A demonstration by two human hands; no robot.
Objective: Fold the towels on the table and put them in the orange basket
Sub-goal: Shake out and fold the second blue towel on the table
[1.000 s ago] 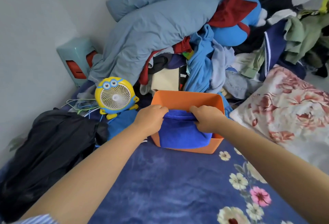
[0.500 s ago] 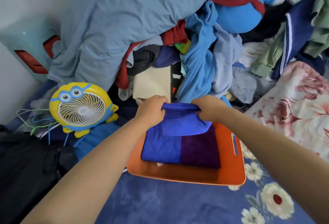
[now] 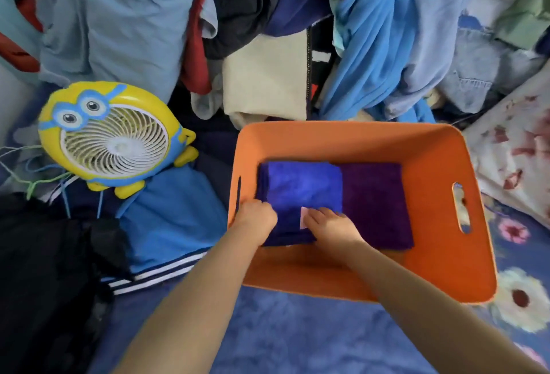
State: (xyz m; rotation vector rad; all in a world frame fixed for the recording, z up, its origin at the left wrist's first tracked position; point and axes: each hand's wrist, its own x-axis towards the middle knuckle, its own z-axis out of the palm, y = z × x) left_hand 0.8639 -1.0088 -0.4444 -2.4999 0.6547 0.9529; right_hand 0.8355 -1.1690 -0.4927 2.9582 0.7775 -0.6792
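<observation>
Head view: left hand fingers curl over the near-left edge of the blue towel, gripping it; right hand lies flat, fingers nearly straight, pressing beside a small tag. The towel, held above the orange basket half a second ago, now rests inside — beside a purple towel, right of the fingers — so placing looks nearly done.

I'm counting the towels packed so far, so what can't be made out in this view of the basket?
- Head view: whether more towels lie under the blue towel and purple towel; the top layers cover them.
- The left hand hides that towel's near left corner, so its grip is unclear.
- The white tag is too small to read.
- The orange basket floor's near part lies behind both forearms.
</observation>
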